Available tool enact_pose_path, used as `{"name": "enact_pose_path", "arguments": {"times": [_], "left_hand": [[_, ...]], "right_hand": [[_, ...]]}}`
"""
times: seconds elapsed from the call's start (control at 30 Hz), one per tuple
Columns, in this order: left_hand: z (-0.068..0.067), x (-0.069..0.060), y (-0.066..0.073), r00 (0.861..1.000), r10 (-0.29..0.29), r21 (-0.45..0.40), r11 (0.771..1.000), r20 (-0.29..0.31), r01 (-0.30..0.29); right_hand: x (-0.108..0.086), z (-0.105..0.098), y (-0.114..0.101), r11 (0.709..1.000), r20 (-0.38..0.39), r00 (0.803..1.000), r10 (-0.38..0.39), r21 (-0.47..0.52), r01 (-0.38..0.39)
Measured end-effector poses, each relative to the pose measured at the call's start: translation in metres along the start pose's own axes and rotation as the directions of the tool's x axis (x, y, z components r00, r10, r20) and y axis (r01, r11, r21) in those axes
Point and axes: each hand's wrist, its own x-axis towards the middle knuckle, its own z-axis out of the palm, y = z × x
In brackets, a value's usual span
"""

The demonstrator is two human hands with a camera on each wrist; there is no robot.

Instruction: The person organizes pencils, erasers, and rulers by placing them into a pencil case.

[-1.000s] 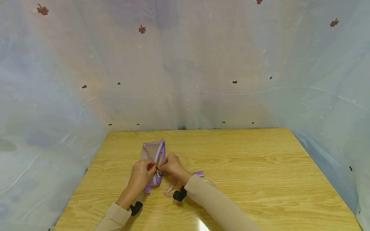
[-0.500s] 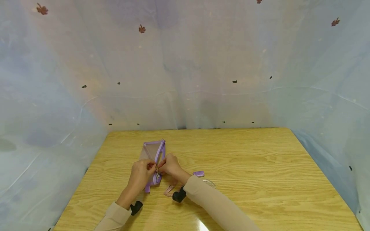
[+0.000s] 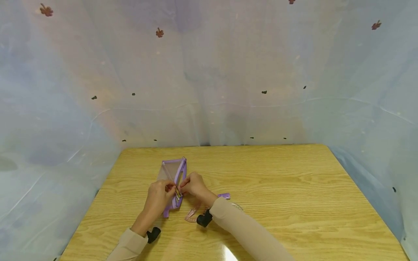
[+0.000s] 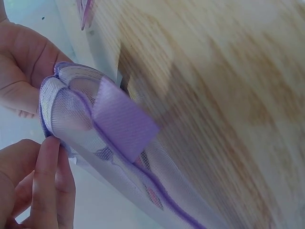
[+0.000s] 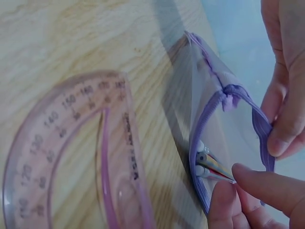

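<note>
A purple-edged mesh pencil case [image 3: 169, 170] lies on the table left of centre, with its zip opening parted. My left hand [image 3: 157, 195] pinches one side of the opening, its thumb and finger on the purple zip band [image 5: 261, 131] in the right wrist view. My right hand [image 3: 195, 188] is at the other side, thumb and fingertips together at the rim; its fingers partly hide what lies between them. Several pencils [image 5: 209, 164] sit in the opening, their ends showing beside the right fingertips. Through the mesh, more colours [image 4: 153, 196] show in the left wrist view.
A pink protractor [image 5: 66, 114] lies beside the case, under the right wrist. Right of it are a small purple block [image 3: 224, 196] and a clear curved piece [image 3: 237, 206], partly behind the sleeve. A patterned curtain [image 3: 209, 72] hangs behind the wooden table [image 3: 294, 181].
The right hand has shifted slightly at the opening, and the yellow pencil shows more clearly between the hands. The left hand and the pencil case have stayed nearly in place.
</note>
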Motion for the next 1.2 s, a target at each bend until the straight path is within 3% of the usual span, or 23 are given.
{"name": "enact_pose_path", "arguments": {"times": [0.23,0.83,1.1,1.2], "left_hand": [[0.0,0.0,0.0,1.0,-0.002,0.002,1.0,0.001,0.002],[0.003,-0.001,-0.001,1.0,-0.023,-0.037,0.999,0.009,0.023],[0.003,-0.001,-0.001,1.0,-0.025,-0.031,0.999,0.01,0.025],[0.003,-0.001,0.0,1.0,-0.019,-0.038,0.999,0.004,0.019]], "right_hand": [[-0.002,-0.008,-0.002,1.0,0.009,1.0,0.005,0.02,-0.005],[-0.007,-0.034,-0.006,0.998,0.049,0.998,-0.039,-0.048,0.041],[-0.008,-0.048,-0.008,0.994,0.06,0.998,0.01,-0.109,-0.003],[-0.012,-0.056,-0.011,0.993,0.078,0.997,-0.005,-0.116,0.014]]}}
